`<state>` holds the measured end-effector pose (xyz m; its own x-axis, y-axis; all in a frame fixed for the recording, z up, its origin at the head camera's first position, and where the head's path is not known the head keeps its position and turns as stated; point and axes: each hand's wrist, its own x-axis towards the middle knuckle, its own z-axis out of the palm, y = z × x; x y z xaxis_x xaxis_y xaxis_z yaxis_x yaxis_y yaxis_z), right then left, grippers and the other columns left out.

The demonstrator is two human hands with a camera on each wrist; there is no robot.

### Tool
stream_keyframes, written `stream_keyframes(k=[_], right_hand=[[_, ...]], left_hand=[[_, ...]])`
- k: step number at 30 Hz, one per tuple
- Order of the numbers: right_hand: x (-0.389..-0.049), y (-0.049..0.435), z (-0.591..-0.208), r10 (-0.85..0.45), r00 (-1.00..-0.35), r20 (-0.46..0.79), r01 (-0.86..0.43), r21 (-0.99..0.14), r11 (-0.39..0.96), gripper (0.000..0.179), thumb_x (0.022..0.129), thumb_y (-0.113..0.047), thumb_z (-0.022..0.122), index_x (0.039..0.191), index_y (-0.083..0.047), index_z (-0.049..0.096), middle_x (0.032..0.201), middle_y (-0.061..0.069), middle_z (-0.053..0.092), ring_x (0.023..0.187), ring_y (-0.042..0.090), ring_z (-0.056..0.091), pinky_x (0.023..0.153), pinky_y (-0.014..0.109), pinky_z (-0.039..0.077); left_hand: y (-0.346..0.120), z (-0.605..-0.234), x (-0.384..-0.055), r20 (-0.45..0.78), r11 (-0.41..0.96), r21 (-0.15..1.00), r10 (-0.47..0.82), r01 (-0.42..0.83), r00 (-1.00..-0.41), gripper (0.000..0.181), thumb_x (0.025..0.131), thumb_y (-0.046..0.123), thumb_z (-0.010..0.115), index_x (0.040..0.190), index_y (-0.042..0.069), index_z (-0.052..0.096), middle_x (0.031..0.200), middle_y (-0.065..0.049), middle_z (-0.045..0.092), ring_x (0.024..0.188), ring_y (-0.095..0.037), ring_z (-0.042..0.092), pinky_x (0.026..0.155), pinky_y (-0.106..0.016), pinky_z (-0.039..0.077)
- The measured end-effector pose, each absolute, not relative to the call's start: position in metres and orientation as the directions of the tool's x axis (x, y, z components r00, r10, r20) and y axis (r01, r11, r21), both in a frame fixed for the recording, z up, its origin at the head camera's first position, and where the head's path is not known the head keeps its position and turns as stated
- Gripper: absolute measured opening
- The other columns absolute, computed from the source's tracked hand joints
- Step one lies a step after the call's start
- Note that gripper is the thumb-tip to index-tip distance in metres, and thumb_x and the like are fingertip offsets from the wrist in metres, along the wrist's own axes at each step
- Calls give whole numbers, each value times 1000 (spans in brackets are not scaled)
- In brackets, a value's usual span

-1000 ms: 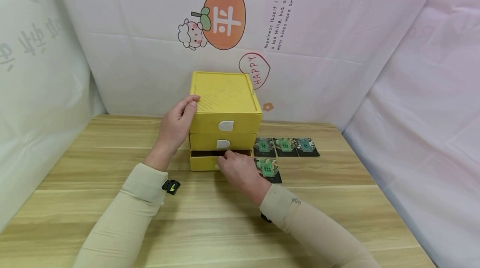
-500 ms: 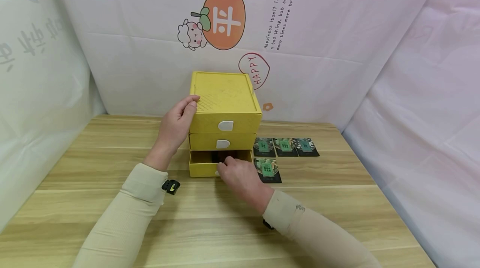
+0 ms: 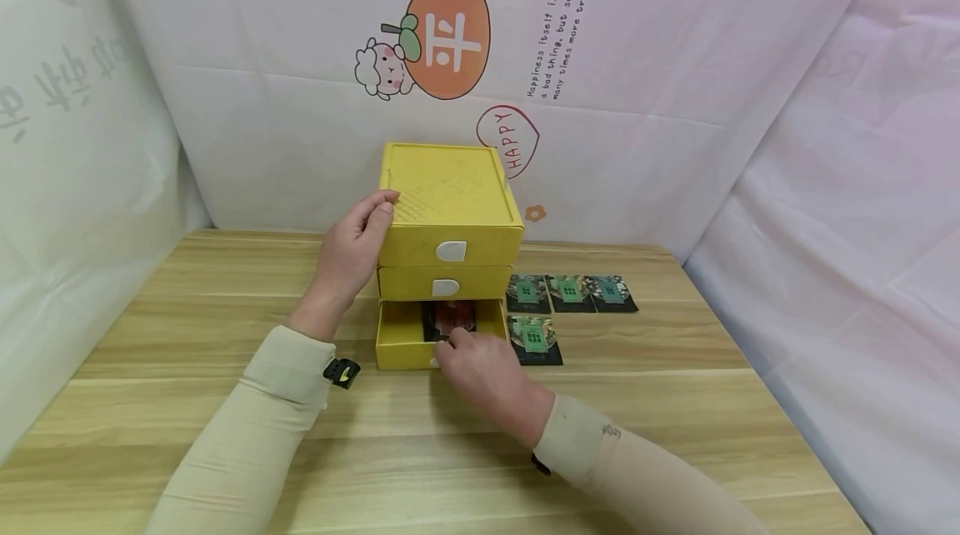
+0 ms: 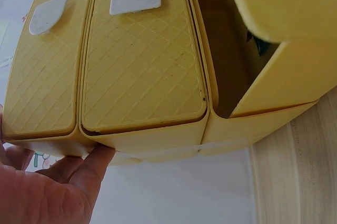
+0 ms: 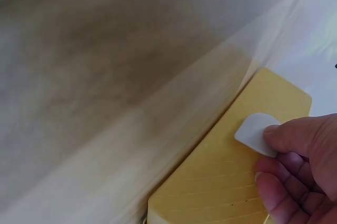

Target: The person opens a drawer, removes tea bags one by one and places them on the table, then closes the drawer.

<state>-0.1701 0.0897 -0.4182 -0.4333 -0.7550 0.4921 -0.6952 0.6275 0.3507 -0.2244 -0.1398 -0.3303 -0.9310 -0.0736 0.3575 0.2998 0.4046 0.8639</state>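
Note:
A yellow box with three stacked drawers (image 3: 450,185) stands on the table. My left hand (image 3: 352,247) rests against its upper left side, fingertips at the top edge; the left wrist view shows the fingers (image 4: 92,174) touching the side wall. My right hand (image 3: 483,372) pinches the white handle (image 5: 255,132) of the bottom drawer (image 3: 405,356), thumb on top of the tab. That drawer is pulled out. Inside lies a dark card-like packet with a reddish picture (image 3: 453,318), partly behind the hand. The top and middle drawers are closed.
To the right of the box, three dark packets with green labels lie in a row (image 3: 572,292). A further such packet (image 3: 534,339) lies in front, close beside the drawer. A printed white cloth (image 3: 300,118) hangs behind the wooden table (image 3: 360,452).
My right hand has drawn the bottom drawer further out toward me, bringing the packet inside into view. The left hand has stayed in place.

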Motion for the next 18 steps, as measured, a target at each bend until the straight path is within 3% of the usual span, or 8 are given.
stream_keyframes(k=[7, 18], right_hand=[[-160, 92, -416, -772, -464, 434, -692, 366, 622, 15, 96, -15, 77, 82, -15, 70, 71, -1, 59, 52, 9, 51, 43, 25, 46], [-151, 93, -415, -773, -479, 416, -690, 364, 625, 16, 94, -9, 76, 80, -15, 69, 73, -1, 61, 54, 8, 54, 45, 25, 47]], left_hand=[[-140, -330, -224, 358, 403, 864, -67, 303, -931, 51, 111, 50, 39, 149, 21, 59, 147, -5, 61, 119, -24, 57, 100, -46, 44], [-140, -330, -224, 360, 414, 859, -69, 302, -930, 51, 111, 50, 39, 149, 22, 59, 145, -5, 62, 106, -25, 54, 94, -43, 42]])
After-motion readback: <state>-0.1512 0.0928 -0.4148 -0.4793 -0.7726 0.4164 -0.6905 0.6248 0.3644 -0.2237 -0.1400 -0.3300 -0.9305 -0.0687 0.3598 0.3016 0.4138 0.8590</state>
